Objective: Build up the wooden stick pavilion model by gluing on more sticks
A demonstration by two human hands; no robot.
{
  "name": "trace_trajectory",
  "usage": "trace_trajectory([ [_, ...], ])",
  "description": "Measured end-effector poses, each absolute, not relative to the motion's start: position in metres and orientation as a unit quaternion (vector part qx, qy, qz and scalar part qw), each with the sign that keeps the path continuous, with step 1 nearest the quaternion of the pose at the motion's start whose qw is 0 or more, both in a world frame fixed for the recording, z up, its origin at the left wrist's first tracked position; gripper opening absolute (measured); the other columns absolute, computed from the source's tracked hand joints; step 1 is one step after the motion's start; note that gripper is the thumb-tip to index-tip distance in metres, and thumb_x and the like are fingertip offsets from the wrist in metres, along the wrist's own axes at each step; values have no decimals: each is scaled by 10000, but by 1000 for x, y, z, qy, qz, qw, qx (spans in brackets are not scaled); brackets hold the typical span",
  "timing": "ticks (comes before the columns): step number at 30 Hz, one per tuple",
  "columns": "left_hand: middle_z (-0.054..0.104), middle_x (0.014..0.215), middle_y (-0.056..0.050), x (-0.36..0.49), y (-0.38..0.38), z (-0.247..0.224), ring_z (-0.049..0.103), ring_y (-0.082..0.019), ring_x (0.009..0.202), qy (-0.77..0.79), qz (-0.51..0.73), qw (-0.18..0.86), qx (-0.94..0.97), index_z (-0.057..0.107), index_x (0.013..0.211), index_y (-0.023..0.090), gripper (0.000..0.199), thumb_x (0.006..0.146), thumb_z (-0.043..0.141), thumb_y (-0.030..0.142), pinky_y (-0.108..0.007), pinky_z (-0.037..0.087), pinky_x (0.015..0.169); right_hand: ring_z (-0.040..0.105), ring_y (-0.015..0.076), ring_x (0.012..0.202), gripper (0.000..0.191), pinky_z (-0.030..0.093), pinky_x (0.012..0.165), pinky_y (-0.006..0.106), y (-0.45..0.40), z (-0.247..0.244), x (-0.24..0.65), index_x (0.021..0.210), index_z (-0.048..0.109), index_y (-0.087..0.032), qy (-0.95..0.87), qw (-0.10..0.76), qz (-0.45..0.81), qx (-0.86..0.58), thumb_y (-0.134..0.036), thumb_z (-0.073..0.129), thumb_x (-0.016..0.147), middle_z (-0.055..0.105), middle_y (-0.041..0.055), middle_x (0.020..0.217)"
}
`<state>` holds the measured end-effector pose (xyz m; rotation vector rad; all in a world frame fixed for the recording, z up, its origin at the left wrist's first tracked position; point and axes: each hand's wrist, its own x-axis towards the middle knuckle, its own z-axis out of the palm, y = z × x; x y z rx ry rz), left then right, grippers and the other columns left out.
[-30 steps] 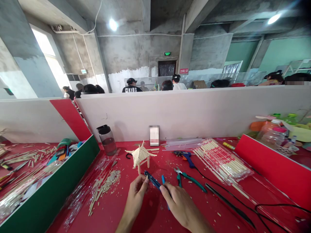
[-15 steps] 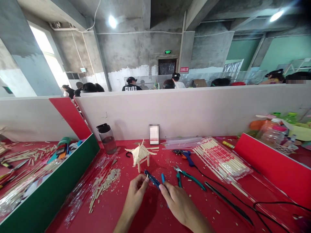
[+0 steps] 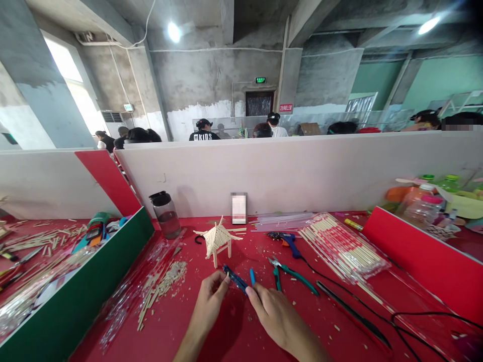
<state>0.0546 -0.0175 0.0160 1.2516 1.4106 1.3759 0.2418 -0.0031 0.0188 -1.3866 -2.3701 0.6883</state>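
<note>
My left hand point(image 3: 212, 292) is closed, its thumb and fingertips pinching a short pale wooden stick point(image 3: 227, 275). The stick meets the tip of a dark blue hand tool point(image 3: 237, 282), held in my right hand point(image 3: 272, 312). A lighter blue part point(image 3: 252, 275), seemingly its other handle, shows beyond my right fingers; the tool's exact kind is unclear. Just past my hands stands a small pavilion model point(image 3: 218, 240) of pale sticks, with a pitched roof on legs. Right of my hands lie green-handled nippers point(image 3: 296, 277).
A blue glue gun point(image 3: 285, 239) with a black cord lies beyond the nippers. Bagged sticks point(image 3: 345, 246) are at the right. Cut stick pieces point(image 3: 162, 286) lie at the left, near a water bottle point(image 3: 166, 216). A green board point(image 3: 94, 281) and red board point(image 3: 426, 256) flank the table.
The view has shifted very slightly. Both hands, the stick and the blue tool stay in nearly the same position.
</note>
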Motion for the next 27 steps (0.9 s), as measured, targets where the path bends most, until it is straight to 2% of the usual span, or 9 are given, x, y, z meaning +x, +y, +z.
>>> trace_trajectory([
  [5, 489, 578, 9, 55, -18, 15, 409, -148, 579, 558, 543, 384, 496, 590, 612, 187, 533, 763, 679, 690, -269, 321, 565, 739, 271, 936, 569, 447, 766, 307, -3, 11, 241, 1092, 678, -166, -831, 155, 222, -485, -449, 185, 1088, 779, 127, 981],
  [11, 452, 618, 18, 53, -21, 14, 401, -153, 606, 554, 544, 370, 510, 609, 678, 175, 493, 841, 632, 639, -275, 319, 588, 756, 305, 857, 584, 452, 706, 324, -2, 14, 241, 1057, 684, -150, -831, 121, 182, -511, -455, 187, 1084, 784, 156, 906],
  [16, 426, 613, 27, 52, -21, 12, 393, -150, 606, 551, 543, 372, 513, 577, 660, 181, 486, 855, 624, 623, -273, 316, 585, 749, 322, 943, 508, 464, 745, 327, 8, 23, 249, 1127, 674, -140, -808, 125, 182, -546, -448, 275, 1070, 782, 179, 999],
  [23, 444, 617, 21, 53, -20, 10, 399, -153, 611, 556, 536, 372, 515, 578, 660, 182, 522, 828, 627, 674, -272, 317, 588, 737, 242, 894, 516, 432, 712, 270, 9, 35, 253, 942, 675, -208, -790, 190, 307, -496, -448, 238, 1073, 782, 104, 931],
  [27, 466, 619, 12, 54, -19, 13, 407, -155, 611, 556, 533, 382, 512, 605, 671, 172, 562, 796, 629, 720, -278, 324, 592, 717, 227, 809, 568, 384, 674, 277, 2, 36, 248, 892, 674, -197, -795, 178, 334, -473, -461, 206, 1077, 764, 84, 832],
])
